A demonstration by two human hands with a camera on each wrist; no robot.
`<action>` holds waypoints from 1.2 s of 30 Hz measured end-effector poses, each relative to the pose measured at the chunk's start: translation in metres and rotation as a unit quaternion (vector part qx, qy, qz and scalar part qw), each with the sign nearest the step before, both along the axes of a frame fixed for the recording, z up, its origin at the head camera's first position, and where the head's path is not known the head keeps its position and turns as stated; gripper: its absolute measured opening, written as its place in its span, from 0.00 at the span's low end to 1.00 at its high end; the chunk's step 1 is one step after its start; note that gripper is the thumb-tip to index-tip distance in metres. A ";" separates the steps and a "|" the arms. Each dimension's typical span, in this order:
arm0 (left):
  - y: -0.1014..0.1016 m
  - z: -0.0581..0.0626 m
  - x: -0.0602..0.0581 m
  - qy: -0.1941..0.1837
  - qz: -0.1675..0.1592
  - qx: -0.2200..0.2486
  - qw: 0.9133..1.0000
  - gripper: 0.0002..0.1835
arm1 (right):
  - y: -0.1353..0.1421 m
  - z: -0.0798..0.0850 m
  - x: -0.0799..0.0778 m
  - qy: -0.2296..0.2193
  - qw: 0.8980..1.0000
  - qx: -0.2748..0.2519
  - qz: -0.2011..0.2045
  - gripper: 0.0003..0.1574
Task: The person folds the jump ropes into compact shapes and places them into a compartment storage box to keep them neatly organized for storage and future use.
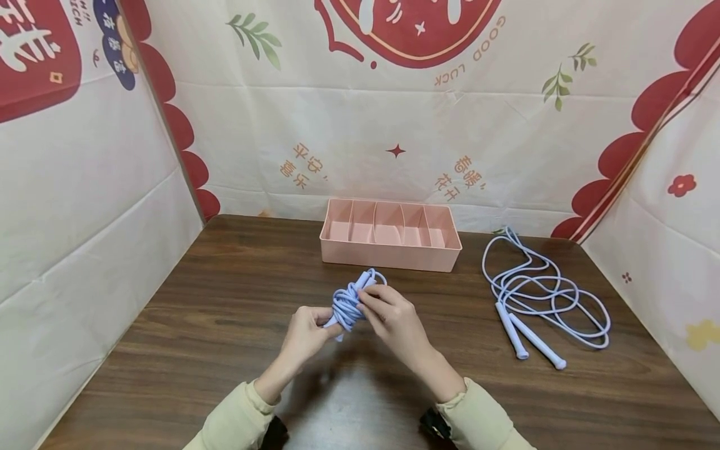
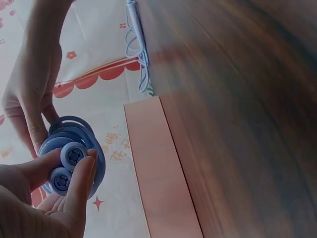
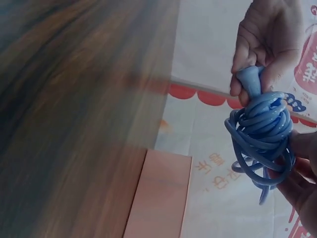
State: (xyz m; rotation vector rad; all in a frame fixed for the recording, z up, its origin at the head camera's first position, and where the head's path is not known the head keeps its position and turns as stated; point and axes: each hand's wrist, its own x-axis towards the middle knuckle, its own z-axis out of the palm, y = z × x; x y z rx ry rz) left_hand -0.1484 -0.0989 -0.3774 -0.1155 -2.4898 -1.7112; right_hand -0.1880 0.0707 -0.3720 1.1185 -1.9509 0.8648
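A light blue jump rope (image 1: 347, 304), its cord wound in many loops round its two handles, is held up in front of the pink box. My left hand (image 1: 308, 331) pinches the handle ends between thumb and fingers; both round end caps (image 2: 74, 155) show in the left wrist view. With thumb and fingertips, my right hand (image 1: 396, 319) grips the wound cord on its right side. In the right wrist view the coiled cord (image 3: 265, 129) bunches below the flared handle end (image 3: 249, 79), and a few loops hang loose past the right fingers.
A pink divided box (image 1: 388, 256) stands at the back of the dark wooden table (image 1: 225, 312). On the right lies a second light blue jump rope (image 1: 531, 331), loosely looped, its two handles side by side. Printed white cloth walls (image 1: 365, 125) close in the back and sides.
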 end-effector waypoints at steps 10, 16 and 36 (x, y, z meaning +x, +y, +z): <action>0.003 -0.002 0.000 -0.018 -0.016 0.034 0.999 0.07 | 0.016 0.002 0.002 0.021 0.993 0.119 0.000 0.25; 0.006 0.000 -0.001 -0.001 0.003 0.004 1.000 0.05 | 0.015 -0.005 -0.004 0.117 0.981 0.147 -0.040 0.21; 0.008 0.000 -0.006 -0.015 -0.049 0.002 0.999 0.03 | 0.015 -0.012 -0.017 0.035 0.999 -0.041 0.003 0.16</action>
